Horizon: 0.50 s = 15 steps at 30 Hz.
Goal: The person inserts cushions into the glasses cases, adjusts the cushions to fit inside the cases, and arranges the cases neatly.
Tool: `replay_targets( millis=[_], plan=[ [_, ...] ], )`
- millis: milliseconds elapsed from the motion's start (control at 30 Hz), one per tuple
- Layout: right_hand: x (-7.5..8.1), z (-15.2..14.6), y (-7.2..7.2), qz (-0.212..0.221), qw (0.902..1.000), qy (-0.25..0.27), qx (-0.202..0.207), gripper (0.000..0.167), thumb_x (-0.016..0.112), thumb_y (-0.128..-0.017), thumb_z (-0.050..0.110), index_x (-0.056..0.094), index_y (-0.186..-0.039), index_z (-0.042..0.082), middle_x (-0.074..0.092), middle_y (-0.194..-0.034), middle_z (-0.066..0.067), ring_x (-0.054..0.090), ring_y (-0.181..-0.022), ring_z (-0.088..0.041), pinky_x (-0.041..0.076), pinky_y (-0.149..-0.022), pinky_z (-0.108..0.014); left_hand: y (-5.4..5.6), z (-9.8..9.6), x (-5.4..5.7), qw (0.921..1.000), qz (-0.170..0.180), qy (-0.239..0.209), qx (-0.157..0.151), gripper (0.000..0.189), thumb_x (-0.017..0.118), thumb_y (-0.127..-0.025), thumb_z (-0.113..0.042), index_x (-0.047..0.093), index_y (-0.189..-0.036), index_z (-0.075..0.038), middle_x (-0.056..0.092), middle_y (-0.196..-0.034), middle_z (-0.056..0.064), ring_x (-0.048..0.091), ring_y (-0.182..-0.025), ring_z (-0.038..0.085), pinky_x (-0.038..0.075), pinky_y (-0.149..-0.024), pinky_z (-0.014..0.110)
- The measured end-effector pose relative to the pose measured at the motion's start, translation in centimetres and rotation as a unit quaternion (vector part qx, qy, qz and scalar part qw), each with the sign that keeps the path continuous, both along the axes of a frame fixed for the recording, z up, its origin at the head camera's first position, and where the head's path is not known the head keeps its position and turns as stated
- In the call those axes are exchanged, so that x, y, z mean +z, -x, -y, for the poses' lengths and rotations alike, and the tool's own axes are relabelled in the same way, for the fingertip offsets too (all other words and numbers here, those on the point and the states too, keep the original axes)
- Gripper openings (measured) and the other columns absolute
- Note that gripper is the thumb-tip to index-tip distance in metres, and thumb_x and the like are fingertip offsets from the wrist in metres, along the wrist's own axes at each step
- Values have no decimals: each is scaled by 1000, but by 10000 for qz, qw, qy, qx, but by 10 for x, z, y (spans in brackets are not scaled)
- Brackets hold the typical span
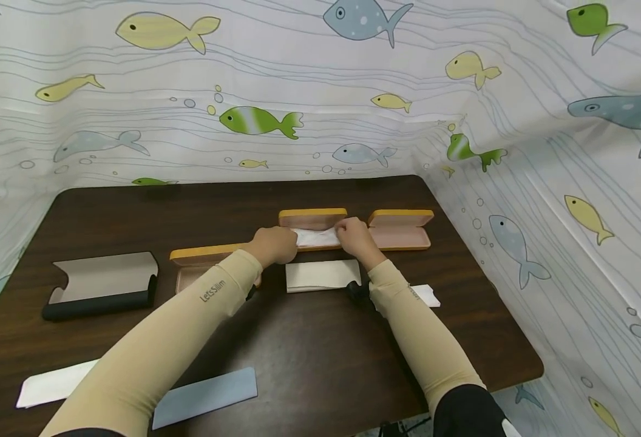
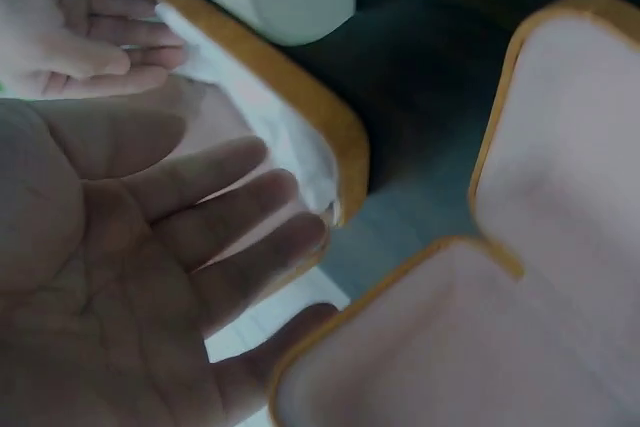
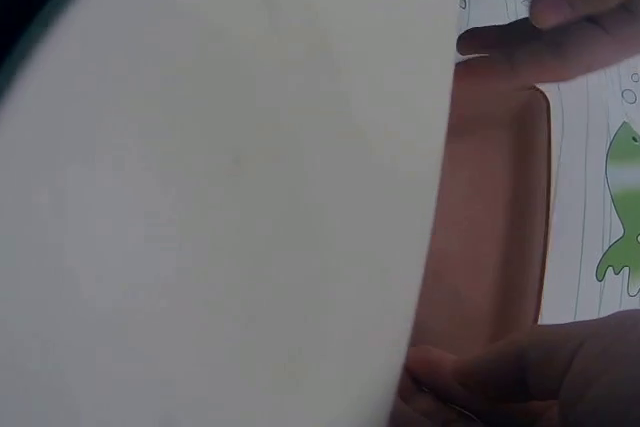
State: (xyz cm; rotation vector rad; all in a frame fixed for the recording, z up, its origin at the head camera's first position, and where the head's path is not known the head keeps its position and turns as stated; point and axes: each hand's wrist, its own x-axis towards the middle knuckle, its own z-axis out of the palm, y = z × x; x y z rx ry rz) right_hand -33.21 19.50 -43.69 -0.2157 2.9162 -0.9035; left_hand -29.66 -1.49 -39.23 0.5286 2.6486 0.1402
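The white cloth (image 1: 316, 238) lies between my hands in an open case (image 1: 312, 218). My left hand (image 1: 277, 245) is unclenched, fingers straight, at one end; my right hand (image 1: 356, 240), fingers extended, touches the other. Beyond my right hand sits another case (image 1: 401, 237).

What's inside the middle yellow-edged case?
A crumpled white sheet lies in the middle case. Anything beneath it cannot be seen, and the left grip and right grip block the case's ends in the head view.
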Motion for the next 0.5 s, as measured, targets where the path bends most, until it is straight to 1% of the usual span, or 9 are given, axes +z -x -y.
replay_targets(
  millis=[67, 133, 167, 233, 300, 333, 400, 467, 500],
  plan=[
    [0, -1, 1, 168, 9998, -88, 97, 37, 42, -104, 7, 72, -124, 2, 70, -115, -14, 55, -77, -23, 45, -69, -34, -2, -4, -5, 9997, 13, 230, -48, 27, 42, -104, -15, 68, -107, -7, 67, -110, 10, 59, -90, 25, 48, -91, 49],
    [1, -1, 2, 188, 9995, -163, 169, 37, 41, -104, 7, 71, -126, 2, 69, -125, -14, 57, -84, -24, 46, -73, -35, -4, -6, -10, 9992, 23, 402, -76, 28, 43, -103, -14, 70, -107, -6, 66, -114, 12, 59, -94, 27, 45, -97, 53],
    [2, -1, 1, 162, 9995, -188, 171, 38, 41, -104, 7, 71, -127, 2, 68, -127, -14, 57, -84, -24, 46, -73, -35, -5, -7, -12, 9989, 32, 461, -82, 28, 44, -103, -14, 70, -108, -6, 66, -117, 13, 59, -96, 27, 44, -100, 54],
    [5, 0, -1, 42, 9995, -284, 143, 38, 40, -104, 7, 70, -127, 2, 68, -127, -14, 58, -78, -25, 46, -68, -34, -7, -8, -13, 9985, 43, 538, -58, 28, 45, -103, -15, 71, -111, -5, 64, -122, 14, 58, -99, 28, 40, -104, 57],
    [9, 0, -4, -54, 9990, -426, 129, 38, 41, -104, 8, 72, -126, 4, 71, -121, -13, 55, -70, -22, 44, -63, -32, -9, -8, -12, 9984, 72, 567, -34, 29, 46, -103, -14, 70, -114, -5, 63, -126, 15, 57, -101, 29, 38, -106, 58],
    [11, 1, -5, -61, 9986, -500, 152, 37, 42, -104, 9, 73, -125, 5, 73, -115, -10, 52, -65, -19, 42, -58, -30, -9, -7, -11, 9984, 108, 557, -5, 29, 45, -103, -14, 70, -115, -5, 63, -128, 15, 57, -101, 28, 37, -107, 58],
    [13, 1, -7, 14, 9977, -635, 239, 37, 43, -103, 11, 74, -124, 7, 72, -98, -8, 45, -57, -17, 37, -53, -29, -9, -7, -9, 9983, 150, 558, 26, 30, 45, -103, -14, 70, -117, -5, 62, -130, 15, 57, -101, 28, 36, -108, 58],
    [13, 1, -8, 147, 9961, -795, 364, 37, 44, -102, 12, 74, -124, 9, 68, -86, -5, 43, -56, -15, 36, -54, -28, -9, -8, -8, 9982, 213, 562, 36, 31, 44, -103, -14, 69, -120, -5, 61, -133, 16, 57, -104, 29, 36, -108, 58],
    [12, 0, -8, 217, 9952, -857, 415, 38, 45, -102, 12, 74, -125, 10, 66, -84, -4, 42, -56, -14, 37, -55, -28, -9, -8, -8, 9981, 232, 565, 36, 33, 44, -103, -14, 69, -123, -5, 60, -135, 16, 57, -105, 29, 35, -109, 58]
  ],
)
